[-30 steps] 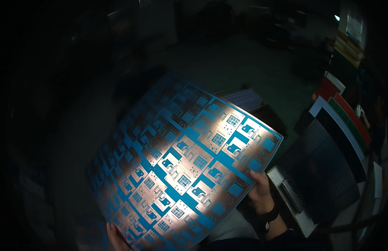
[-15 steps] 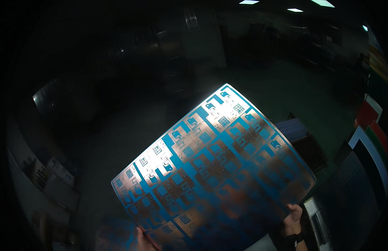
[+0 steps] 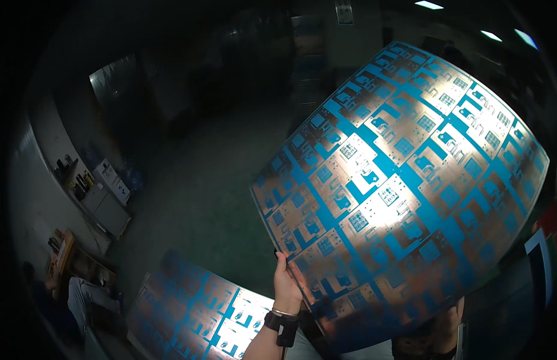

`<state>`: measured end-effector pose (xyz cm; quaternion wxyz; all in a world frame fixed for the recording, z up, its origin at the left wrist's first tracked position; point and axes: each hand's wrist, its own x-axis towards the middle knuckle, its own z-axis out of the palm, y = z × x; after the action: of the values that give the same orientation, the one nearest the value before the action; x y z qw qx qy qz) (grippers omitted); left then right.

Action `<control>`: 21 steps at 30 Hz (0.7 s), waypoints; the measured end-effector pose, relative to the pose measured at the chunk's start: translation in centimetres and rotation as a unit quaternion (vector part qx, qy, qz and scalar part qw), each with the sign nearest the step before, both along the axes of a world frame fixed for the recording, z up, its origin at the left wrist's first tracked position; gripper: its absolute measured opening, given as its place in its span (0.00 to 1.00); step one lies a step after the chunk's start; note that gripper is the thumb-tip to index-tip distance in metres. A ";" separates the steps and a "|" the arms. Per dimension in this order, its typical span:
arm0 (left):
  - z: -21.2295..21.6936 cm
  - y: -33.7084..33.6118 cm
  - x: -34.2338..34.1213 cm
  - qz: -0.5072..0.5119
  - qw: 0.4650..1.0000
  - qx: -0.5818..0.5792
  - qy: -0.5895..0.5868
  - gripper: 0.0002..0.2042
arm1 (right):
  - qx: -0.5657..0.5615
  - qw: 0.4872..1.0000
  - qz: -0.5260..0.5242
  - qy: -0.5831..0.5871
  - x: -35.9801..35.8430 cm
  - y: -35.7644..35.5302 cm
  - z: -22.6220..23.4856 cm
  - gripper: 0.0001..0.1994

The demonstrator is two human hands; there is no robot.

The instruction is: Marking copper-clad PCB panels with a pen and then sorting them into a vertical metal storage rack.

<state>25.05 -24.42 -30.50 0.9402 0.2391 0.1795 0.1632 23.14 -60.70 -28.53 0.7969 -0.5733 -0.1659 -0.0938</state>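
A large copper-and-blue circuit board panel [image 3: 404, 174] is held up, tilted, with bright glare across its middle. My left hand [image 3: 286, 281] grips its lower left edge, the thumb showing along the rim. At the lower right edge, my right hand [image 3: 451, 321] is closed on the same panel, its fingers partly hidden behind the board. Below and to the left lies a second circuit board panel [image 3: 188, 312] of the same pattern, partly covered by my left forearm. A black device is strapped to my left wrist.
A white cabinet [image 3: 107, 207] with small bottles on top stands against the left wall. At far lower left is a brown wooden piece of furniture [image 3: 63, 255] beside a pale grey shape I cannot make out. Upright coloured boards [image 3: 538, 255] edge the right side.
The held panel has risen and shifted right in the picture, showing more of its face. My left hand and wrist have come into fuller view, and the second panel shows more at lower left.
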 end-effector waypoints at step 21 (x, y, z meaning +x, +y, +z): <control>-10.1 -15.1 1.7 -0.168 0.942 -0.271 0.102 0.11 | -0.319 0.943 -0.090 -0.027 1.9 7.8 14.5 0.10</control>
<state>26.73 -39.48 -40.63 0.9600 0.0170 0.2689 -0.0767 24.99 -52.93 -14.03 0.5560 -0.8071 -0.1560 -0.1227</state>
